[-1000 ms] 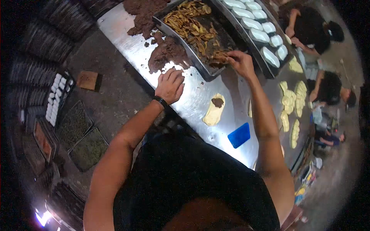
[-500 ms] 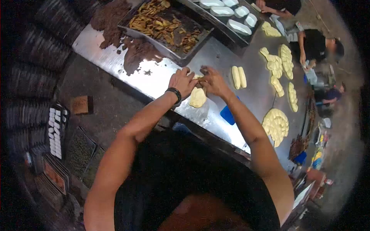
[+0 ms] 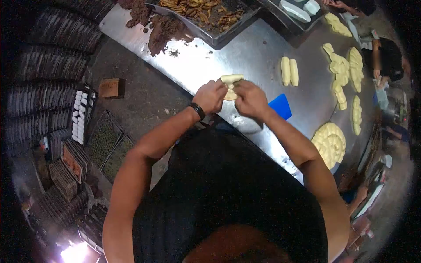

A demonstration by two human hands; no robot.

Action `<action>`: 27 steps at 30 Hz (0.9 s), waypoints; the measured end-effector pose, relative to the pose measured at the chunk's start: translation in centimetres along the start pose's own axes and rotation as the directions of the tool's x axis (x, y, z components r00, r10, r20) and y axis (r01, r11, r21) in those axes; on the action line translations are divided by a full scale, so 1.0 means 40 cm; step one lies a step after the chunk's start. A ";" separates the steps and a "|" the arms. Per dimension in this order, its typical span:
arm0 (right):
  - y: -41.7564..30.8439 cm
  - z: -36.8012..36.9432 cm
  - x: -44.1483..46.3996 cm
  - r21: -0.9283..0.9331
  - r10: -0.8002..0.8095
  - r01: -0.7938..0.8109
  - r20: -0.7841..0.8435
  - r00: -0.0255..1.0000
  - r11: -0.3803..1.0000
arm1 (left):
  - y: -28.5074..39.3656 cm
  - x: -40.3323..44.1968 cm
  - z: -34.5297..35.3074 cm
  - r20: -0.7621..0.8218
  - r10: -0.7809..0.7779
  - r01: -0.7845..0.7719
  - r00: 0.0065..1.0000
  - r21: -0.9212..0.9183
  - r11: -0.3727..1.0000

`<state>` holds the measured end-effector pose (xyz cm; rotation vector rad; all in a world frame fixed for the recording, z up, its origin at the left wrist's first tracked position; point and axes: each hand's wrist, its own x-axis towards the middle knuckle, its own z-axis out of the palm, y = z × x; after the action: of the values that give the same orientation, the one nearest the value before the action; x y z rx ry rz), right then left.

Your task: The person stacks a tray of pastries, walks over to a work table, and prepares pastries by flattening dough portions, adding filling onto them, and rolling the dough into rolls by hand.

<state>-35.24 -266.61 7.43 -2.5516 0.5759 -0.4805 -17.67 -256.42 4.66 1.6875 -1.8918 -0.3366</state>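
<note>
A pale yellow piece of dough (image 3: pixel 231 79) lies on the metal table, its far end rolled into a short log and its near part still flat. My left hand (image 3: pixel 211 96), with a dark band at the wrist, grips the left side of it with bent fingers. On the right side, the curled fingers of my right hand (image 3: pixel 251 100) hold the dough too. Both thumbs are partly hidden. To the right lie two smooth dough rolls (image 3: pixel 289 71) side by side, and a blue scraper (image 3: pixel 280 107) rests near my right wrist.
Brown crumbly filling (image 3: pixel 169 33) is heaped at the table's far left, beside a tray of browned slices (image 3: pixel 215 37). Several dough lumps (image 3: pixel 340 65) and a big dough mound (image 3: pixel 329 142) lie at right. Co-workers (image 3: pixel 388 59) stand beyond. Racks and trays (image 3: pixel 105 136) fill the left floor.
The dough flap that lay flat toward me is now partly rolled, its far edge folded into a log. My hands have shifted to its two sides. The view has moved slightly.
</note>
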 end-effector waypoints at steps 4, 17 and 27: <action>-0.022 -0.046 0.063 0.019 0.093 -0.094 0.035 0.995 0.995 | 0.013 0.031 -0.012 -0.235 -0.224 0.137 0.946 -0.337 0.932; -0.082 0.020 -0.042 -0.013 0.021 -0.022 -0.077 0.997 1.000 | 0.024 -0.068 -0.008 -0.203 0.046 -0.085 0.978 -0.188 0.978; -0.147 -0.025 0.112 -0.317 0.336 -0.249 0.259 0.906 0.915 | 0.039 -0.080 -0.059 0.557 0.043 -0.055 0.829 0.005 0.998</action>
<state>-30.05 -264.42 12.33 -2.6540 0.9471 0.1175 -17.49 -252.64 6.61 1.6660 -2.3490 -0.8733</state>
